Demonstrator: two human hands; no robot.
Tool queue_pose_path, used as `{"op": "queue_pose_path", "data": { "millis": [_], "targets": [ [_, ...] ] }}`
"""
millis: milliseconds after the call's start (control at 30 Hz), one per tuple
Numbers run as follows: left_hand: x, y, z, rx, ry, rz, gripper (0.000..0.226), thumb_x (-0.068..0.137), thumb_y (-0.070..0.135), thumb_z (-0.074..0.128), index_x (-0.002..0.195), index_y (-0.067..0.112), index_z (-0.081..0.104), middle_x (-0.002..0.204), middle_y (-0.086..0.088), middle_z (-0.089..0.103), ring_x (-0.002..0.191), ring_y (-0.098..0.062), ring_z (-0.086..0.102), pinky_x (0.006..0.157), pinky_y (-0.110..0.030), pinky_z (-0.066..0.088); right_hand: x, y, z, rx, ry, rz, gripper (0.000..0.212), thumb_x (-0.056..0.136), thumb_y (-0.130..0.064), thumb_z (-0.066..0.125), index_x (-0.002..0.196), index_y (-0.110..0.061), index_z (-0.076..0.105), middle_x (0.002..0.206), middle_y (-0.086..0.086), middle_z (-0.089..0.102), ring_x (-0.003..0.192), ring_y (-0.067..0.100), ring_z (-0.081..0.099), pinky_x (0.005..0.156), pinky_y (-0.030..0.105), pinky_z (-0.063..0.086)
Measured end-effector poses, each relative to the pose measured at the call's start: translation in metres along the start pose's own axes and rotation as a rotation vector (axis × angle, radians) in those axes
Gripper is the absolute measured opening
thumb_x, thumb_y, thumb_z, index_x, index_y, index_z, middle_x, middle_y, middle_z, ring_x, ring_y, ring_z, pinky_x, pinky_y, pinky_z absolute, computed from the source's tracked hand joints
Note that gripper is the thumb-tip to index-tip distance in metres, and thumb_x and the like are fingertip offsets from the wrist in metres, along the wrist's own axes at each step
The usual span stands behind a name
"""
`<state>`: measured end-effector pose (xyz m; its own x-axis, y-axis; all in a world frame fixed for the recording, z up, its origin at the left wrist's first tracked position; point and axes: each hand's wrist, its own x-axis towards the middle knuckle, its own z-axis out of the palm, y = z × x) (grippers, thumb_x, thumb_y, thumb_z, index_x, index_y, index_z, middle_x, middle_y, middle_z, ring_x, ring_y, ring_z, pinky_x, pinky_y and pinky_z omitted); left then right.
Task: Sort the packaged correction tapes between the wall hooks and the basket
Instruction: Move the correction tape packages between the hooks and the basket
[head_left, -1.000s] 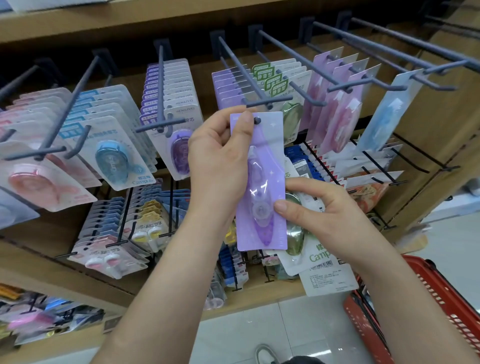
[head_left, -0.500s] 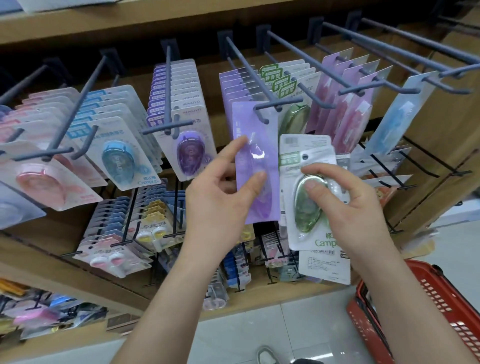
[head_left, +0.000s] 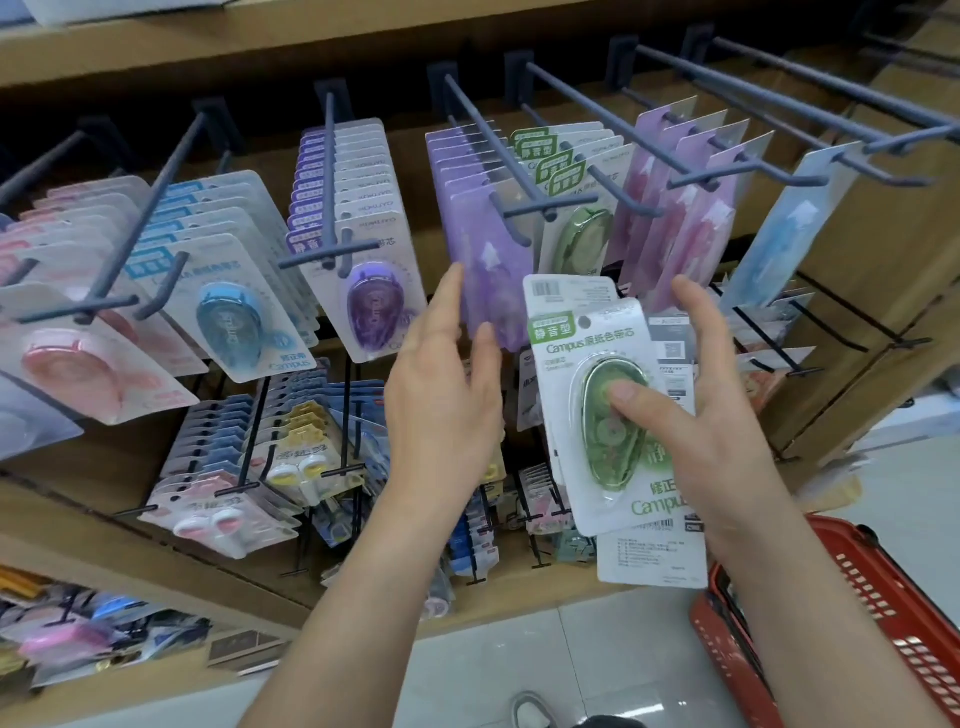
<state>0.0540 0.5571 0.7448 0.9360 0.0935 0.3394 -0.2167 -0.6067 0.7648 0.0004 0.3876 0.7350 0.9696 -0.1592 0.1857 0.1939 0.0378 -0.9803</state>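
Note:
My right hand (head_left: 722, 415) grips a small stack of carded correction tapes; the front one is a white card with a green tape (head_left: 597, 410), my thumb pressing its blister. The purple tape pack (head_left: 488, 270) hangs at the front of a grey wall hook (head_left: 498, 156). Just below and left of it, my left hand (head_left: 441, 395) hovers with relaxed fingers, fingertips near the pack's lower edge and holding nothing. Right of the purple row hang matching green packs (head_left: 576, 228). At the bottom right is the red basket (head_left: 883, 608).
More hooks carry pink (head_left: 78, 358), blue (head_left: 228, 322) and violet (head_left: 374, 301) tape cards at left, pink pen-type packs (head_left: 685, 208) and a light blue pack (head_left: 779, 228) at right. Smaller racks fill the wooden shelf (head_left: 78, 525) below. Tiled floor lies underneath.
The purple pack went onto its hook and my left hand let go and dropped slightly. My right hand lifted the green stack higher, in front of the shelf.

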Motion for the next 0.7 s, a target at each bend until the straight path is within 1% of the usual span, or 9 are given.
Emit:
{"op": "queue_pose_path", "data": {
  "millis": [100,167,267,333,400,467,533,600,700],
  "targets": [
    [-0.022,0.010,-0.007,-0.379,-0.162,-0.150,0.036,0.097,0.041,0.051,0.126,0.023,0.063,0.111,0.005,0.071,0.101,-0.014,0.067,0.090,-0.046,0.055,-0.001,-0.001,0.005,0.107,-0.065,0.083,0.056,0.077,-0.023,0.070,0.125,-0.046,0.052,0.109,-0.006,0.073,0.095,0.011,0.071,0.072,0.024,0.056],
    [-0.033,0.020,-0.008,-0.553,-0.265,-0.240,0.024,0.099,0.036,0.055,0.113,0.022,0.069,0.102,0.004,0.075,0.094,-0.016,0.071,0.085,-0.043,0.058,-0.003,-0.001,0.012,0.181,-0.088,0.136,0.039,0.080,-0.019,0.074,0.114,-0.034,0.063,0.096,-0.002,0.075,0.084,0.016,0.072,0.066,0.029,0.057],
    [-0.039,0.022,-0.003,-0.530,-0.244,-0.217,0.019,0.096,0.032,0.061,0.115,0.031,0.064,0.097,0.011,0.073,0.090,-0.005,0.069,0.079,-0.032,0.057,-0.007,0.003,0.021,0.270,-0.010,0.237,0.028,0.089,-0.017,0.065,0.117,-0.023,0.066,0.103,0.005,0.076,0.090,0.026,0.074,0.070,0.038,0.060],
    [-0.041,0.018,-0.003,-0.495,-0.210,-0.194,0.025,0.093,0.032,0.066,0.115,0.040,0.057,0.089,0.009,0.067,0.078,0.002,0.063,0.073,-0.027,0.056,-0.009,0.006,0.025,0.298,0.052,0.250,0.027,0.092,-0.014,0.063,0.118,-0.021,0.064,0.104,0.005,0.076,0.091,0.025,0.074,0.070,0.036,0.060],
    [-0.048,0.016,-0.007,-0.468,-0.241,-0.177,0.034,0.089,0.033,0.068,0.116,0.045,0.052,0.086,0.007,0.062,0.071,0.000,0.057,0.067,-0.020,0.053,-0.010,0.005,0.028,0.310,0.112,0.237,0.026,0.092,-0.012,0.063,0.117,-0.020,0.062,0.099,0.002,0.076,0.085,0.021,0.074,0.065,0.032,0.059],
    [-0.059,0.017,-0.009,-0.468,-0.362,-0.166,0.043,0.085,0.038,0.073,0.116,0.054,0.049,0.094,0.015,0.063,0.079,0.003,0.061,0.070,-0.018,0.054,-0.009,0.003,0.028,0.293,0.153,0.210,0.027,0.091,-0.012,0.065,0.117,-0.021,0.062,0.096,0.000,0.076,0.081,0.016,0.073,0.061,0.028,0.057],
    [-0.068,0.018,-0.006,-0.438,-0.422,-0.153,0.059,0.078,0.040,0.078,0.120,0.063,0.042,0.109,0.026,0.063,0.098,0.003,0.063,0.083,-0.025,0.055,-0.008,0.003,0.029,0.279,0.172,0.198,0.024,0.091,-0.015,0.065,0.113,-0.024,0.066,0.098,0.000,0.076,0.084,0.016,0.074,0.064,0.028,0.057],
    [-0.071,0.015,0.000,-0.416,-0.356,-0.138,0.066,0.081,0.029,0.078,0.119,0.067,0.040,0.114,0.032,0.062,0.106,0.005,0.061,0.089,-0.026,0.053,-0.008,0.006,0.032,0.291,0.177,0.221,0.019,0.094,-0.024,0.063,0.111,-0.028,0.067,0.102,0.001,0.076,0.092,0.019,0.074,0.073,0.035,0.059],
    [-0.072,0.014,0.002,-0.426,-0.273,-0.127,0.063,0.089,0.021,0.072,0.123,0.062,0.039,0.115,0.047,0.053,0.110,0.020,0.051,0.090,-0.010,0.045,-0.012,0.010,0.036,0.272,0.175,0.254,0.022,0.096,-0.038,0.058,0.117,-0.037,0.065,0.106,-0.003,0.076,0.096,0.020,0.073,0.079,0.040,0.059]
  ]
}}
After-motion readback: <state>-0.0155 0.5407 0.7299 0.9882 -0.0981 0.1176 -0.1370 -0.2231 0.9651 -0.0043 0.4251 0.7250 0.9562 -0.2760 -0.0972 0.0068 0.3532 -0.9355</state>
